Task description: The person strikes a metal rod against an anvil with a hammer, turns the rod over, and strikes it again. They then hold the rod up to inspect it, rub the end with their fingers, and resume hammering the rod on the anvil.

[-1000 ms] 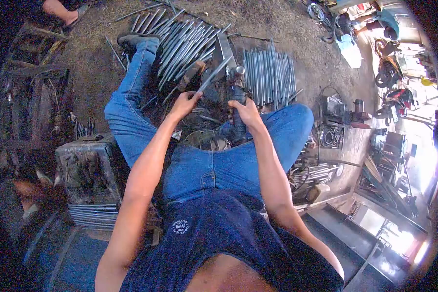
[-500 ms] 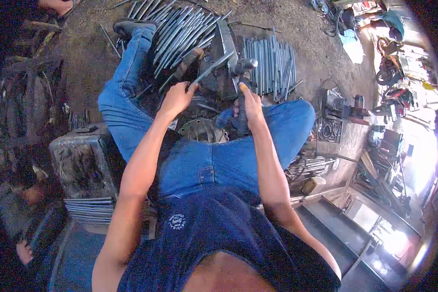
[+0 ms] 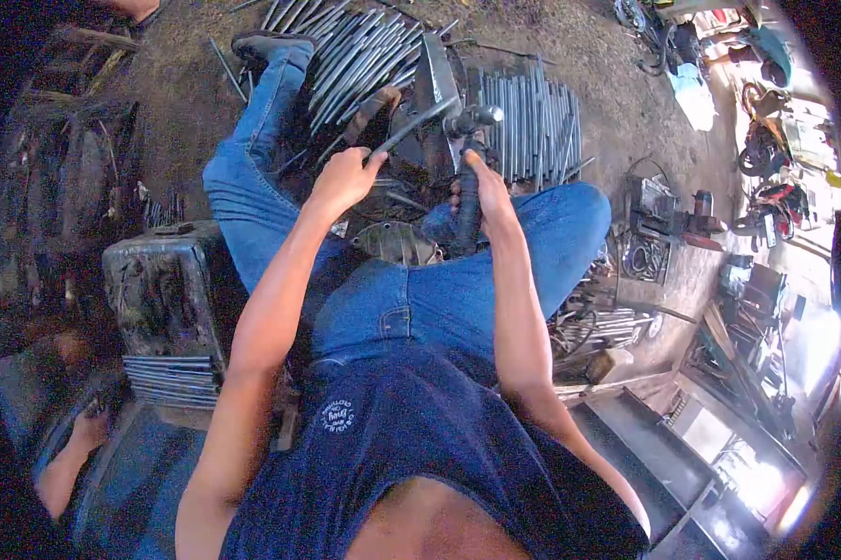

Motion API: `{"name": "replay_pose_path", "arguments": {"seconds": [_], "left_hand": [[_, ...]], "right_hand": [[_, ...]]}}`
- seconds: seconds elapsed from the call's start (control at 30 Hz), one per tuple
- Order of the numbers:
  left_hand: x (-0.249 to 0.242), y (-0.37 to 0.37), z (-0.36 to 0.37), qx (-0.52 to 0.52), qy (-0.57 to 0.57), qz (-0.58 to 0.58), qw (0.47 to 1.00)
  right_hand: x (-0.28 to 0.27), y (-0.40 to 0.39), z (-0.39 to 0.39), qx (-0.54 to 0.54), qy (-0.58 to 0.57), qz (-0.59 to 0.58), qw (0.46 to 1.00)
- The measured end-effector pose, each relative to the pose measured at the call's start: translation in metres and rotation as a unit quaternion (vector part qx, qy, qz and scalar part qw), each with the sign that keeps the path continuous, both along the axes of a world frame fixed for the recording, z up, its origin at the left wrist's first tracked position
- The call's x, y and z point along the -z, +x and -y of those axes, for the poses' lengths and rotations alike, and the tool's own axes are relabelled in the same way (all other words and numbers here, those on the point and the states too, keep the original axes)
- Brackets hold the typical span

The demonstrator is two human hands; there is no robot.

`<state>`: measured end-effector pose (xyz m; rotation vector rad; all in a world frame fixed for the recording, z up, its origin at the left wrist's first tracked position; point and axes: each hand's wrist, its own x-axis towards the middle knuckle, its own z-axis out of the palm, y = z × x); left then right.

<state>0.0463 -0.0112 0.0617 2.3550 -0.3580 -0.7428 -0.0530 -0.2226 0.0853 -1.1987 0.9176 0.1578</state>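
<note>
My left hand (image 3: 347, 179) is closed round the lower end of a metal rod (image 3: 413, 127). The rod slants up to the right, and its far end lies by the hammer head, at the top of a metal block (image 3: 436, 70). My right hand (image 3: 487, 194) is wrapped round the dark handle of a hammer (image 3: 476, 119), whose head is at the rod's upper end. Whether the head touches the rod I cannot tell. Behind the block on the left lies a loose pile of rods (image 3: 364, 65); on the right is a row of rods (image 3: 531, 126).
A dark box-like block (image 3: 164, 294) stands left of my legs, with several rods (image 3: 170, 381) beside it. Another person's arm (image 3: 73, 462) shows at the lower left. A clamp-like machine (image 3: 668, 215), more rods (image 3: 607, 327) and motorcycles (image 3: 775, 205) are on the right.
The whole view has shifted slightly. The hammer and rod remain close together in my hands. At the lower left, more of the other person's arm shows.
</note>
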Motion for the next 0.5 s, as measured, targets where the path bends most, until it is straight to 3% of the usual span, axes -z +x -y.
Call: {"name": "replay_pose_path", "arguments": {"seconds": [0.5], "left_hand": [[0.007,-0.021,0.004,-0.018,-0.015,0.065,0.998]], "right_hand": [[0.004,0.0,0.001,0.001,-0.025,-0.014,1.0]]}}
